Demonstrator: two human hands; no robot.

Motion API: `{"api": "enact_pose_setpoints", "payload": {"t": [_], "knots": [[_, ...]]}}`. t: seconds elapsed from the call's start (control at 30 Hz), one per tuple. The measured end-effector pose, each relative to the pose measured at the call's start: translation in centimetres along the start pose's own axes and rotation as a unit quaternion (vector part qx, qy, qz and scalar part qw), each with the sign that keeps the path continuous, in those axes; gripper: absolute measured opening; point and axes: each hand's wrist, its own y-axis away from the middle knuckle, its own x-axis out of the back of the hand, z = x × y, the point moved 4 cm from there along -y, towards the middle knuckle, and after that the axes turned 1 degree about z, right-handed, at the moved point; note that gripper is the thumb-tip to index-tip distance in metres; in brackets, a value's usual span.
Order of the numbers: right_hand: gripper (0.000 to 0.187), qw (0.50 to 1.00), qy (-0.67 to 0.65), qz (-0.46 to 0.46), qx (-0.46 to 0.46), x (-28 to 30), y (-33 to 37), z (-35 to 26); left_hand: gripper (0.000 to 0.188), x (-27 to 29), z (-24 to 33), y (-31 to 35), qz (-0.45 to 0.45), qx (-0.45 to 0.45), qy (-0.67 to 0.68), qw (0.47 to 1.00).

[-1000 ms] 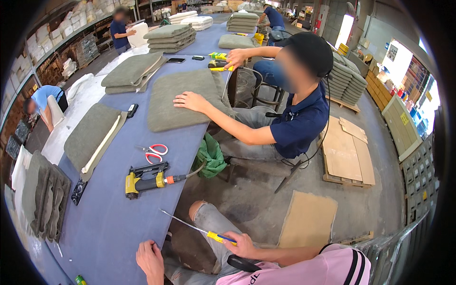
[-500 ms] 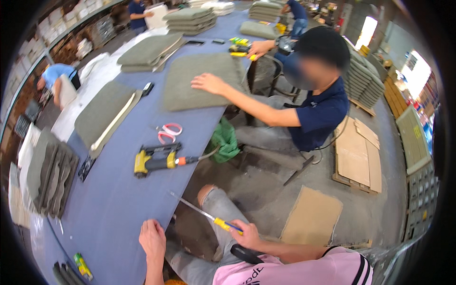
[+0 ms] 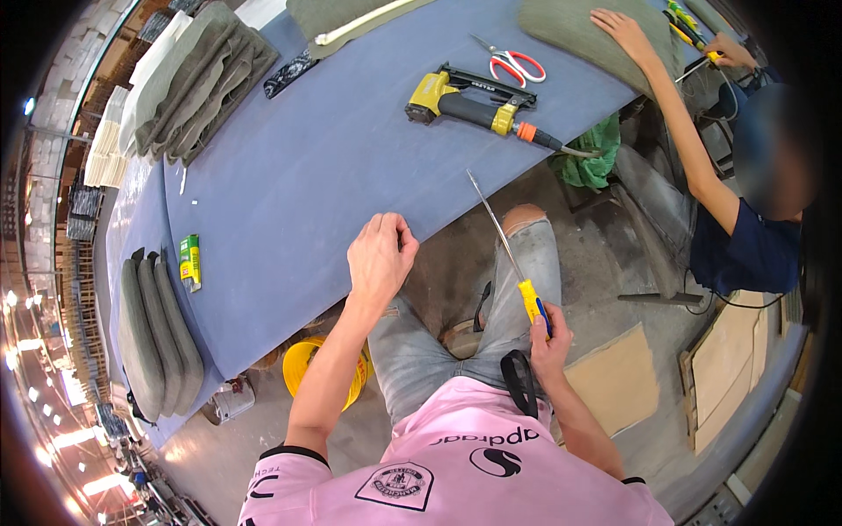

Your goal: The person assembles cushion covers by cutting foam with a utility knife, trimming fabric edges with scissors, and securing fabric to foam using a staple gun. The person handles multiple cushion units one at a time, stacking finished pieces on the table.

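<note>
My left hand (image 3: 379,259) rests on the blue-covered table (image 3: 281,237), close to its near edge. Its fingers are curled in, and whatever lies in them, if anything, is hidden. My right hand (image 3: 549,340), above my right thigh, is closed around the yellow and blue handle of a screwdriver (image 3: 529,302). The long metal shaft points up toward the table edge, its tip apart from both hands. Farther along the table lies a yellow and black air stapler (image 3: 465,103), joined to a hose by an orange fitting. Scissors (image 3: 513,67) with red and white handles lie beyond it.
At right a co-worker's hand (image 3: 621,31) lies on a grey-green cushion (image 3: 579,35). Folded covers (image 3: 197,83) are stacked at far left. Nearer stand several dark cushions (image 3: 158,333) and a green-yellow packet (image 3: 190,261). A yellow bucket (image 3: 303,368) sits below the table edge.
My view has swung left and down, so the table things appear higher and farther right. The screwdriver stays in my right hand; my left hand is still at the table edge.
</note>
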Motion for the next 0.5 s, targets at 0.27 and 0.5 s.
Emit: {"api": "enact_pose_setpoints", "payload": {"t": [0.27, 0.5], "knots": [[0.025, 1.000, 0.002, 0.003, -0.012, 0.2, 0.0, -0.2, 0.016, 2.1, -0.3, 0.0, -0.069, 0.057, 0.070, 0.994], [0.025, 1.000, 0.009, 0.002, -0.007, 0.2, -0.2, -0.1, 0.015, 1.9, -0.2, -0.4, -0.076, -0.008, 0.079, 0.994]]}}
